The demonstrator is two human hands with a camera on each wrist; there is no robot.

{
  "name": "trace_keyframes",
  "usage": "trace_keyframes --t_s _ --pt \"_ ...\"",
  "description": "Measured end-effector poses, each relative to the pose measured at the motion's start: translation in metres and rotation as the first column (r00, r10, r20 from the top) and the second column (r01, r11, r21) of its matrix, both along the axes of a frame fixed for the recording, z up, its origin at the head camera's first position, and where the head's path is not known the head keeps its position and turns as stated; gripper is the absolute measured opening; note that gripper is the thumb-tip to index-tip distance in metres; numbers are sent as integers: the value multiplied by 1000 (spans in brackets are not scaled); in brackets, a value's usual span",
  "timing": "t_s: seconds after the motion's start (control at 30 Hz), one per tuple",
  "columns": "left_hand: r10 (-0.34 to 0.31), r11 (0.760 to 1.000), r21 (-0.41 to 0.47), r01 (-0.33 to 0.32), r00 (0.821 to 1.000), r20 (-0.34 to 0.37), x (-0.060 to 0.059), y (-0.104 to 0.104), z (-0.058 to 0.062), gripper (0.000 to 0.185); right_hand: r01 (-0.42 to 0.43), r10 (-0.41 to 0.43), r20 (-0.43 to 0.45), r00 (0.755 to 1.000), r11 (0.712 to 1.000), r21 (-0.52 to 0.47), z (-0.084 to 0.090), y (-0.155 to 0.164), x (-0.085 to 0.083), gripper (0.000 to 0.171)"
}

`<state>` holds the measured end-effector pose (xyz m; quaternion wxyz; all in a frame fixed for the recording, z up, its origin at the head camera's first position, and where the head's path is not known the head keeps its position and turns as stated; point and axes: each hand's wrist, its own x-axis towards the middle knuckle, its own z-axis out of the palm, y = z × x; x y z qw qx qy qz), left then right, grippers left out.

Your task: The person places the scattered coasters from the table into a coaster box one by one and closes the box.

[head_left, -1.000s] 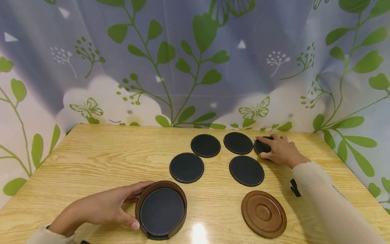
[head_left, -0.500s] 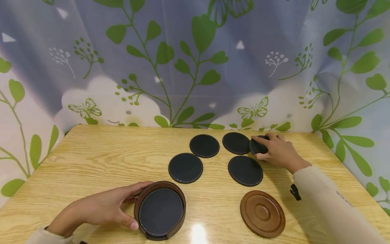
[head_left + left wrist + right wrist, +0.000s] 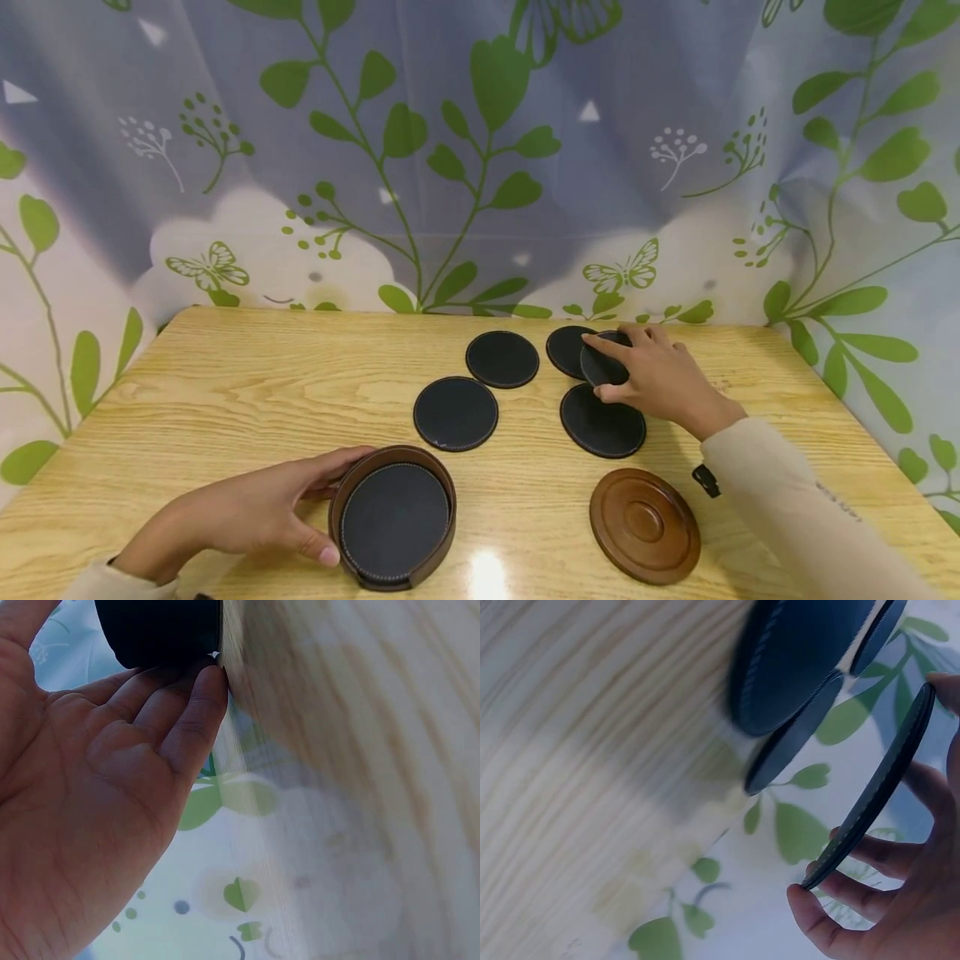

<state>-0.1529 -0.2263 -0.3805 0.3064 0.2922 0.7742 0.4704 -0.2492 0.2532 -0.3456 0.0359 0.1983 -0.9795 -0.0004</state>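
My right hand (image 3: 660, 371) pinches a round black coaster (image 3: 874, 799) by its edge, thumb on one side and fingers on the other. The coaster is off the table, tilted in the right wrist view, and in the head view it overlaps a black coaster (image 3: 564, 348) at the back and another black coaster (image 3: 600, 425) in front. At the lower left, my left hand (image 3: 255, 504) holds the left side of a round brown coaster holder (image 3: 447, 542), fingers behind and thumb at the near side. A black coaster (image 3: 395, 521) lies inside the holder.
Two more black coasters lie flat, one black coaster (image 3: 502, 359) at the back and one black coaster (image 3: 456, 413) nearer. A round brown lid (image 3: 645, 525) with ring grooves lies at the front right. A patterned curtain (image 3: 420, 167) hangs behind the wooden table (image 3: 262, 375).
My right hand has picked the coaster up from the back right and carried it left, over its neighbours. The left hand and the holder stay where they were.
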Motion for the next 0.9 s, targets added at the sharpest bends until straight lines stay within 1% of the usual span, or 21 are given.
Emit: trace_keyframes --t_s 0.17,0.3,0.43,0.53,0.67,0.73,0.9 --pt "3 1000 -10 -3 1000 0 0 0 1 97 -40 40 -13 999 999 11 4 -13 8 71" --pt "3 1000 -13 -3 1000 -2 0 0 0 97 -58 58 -6 998 998 20 7 -24 14 73" --pt "-3 1000 -6 3 1000 -12 0 -1 -1 97 -81 82 -18 996 996 23 7 -35 20 74" --pt "0 1000 -5 0 1000 0 0 -1 0 97 -103 104 -21 994 994 24 7 -44 24 74" --pt "1 1000 -1 -1 1000 8 1 -1 0 97 -140 141 -19 990 990 34 9 -55 32 73" --pt "9 1000 -13 -9 1000 3 1 -1 0 96 -166 167 -32 985 985 41 10 -59 37 72" --pt "17 1000 -18 -17 1000 0 2 -1 0 96 -216 217 -37 975 976 41 9 -71 47 76"
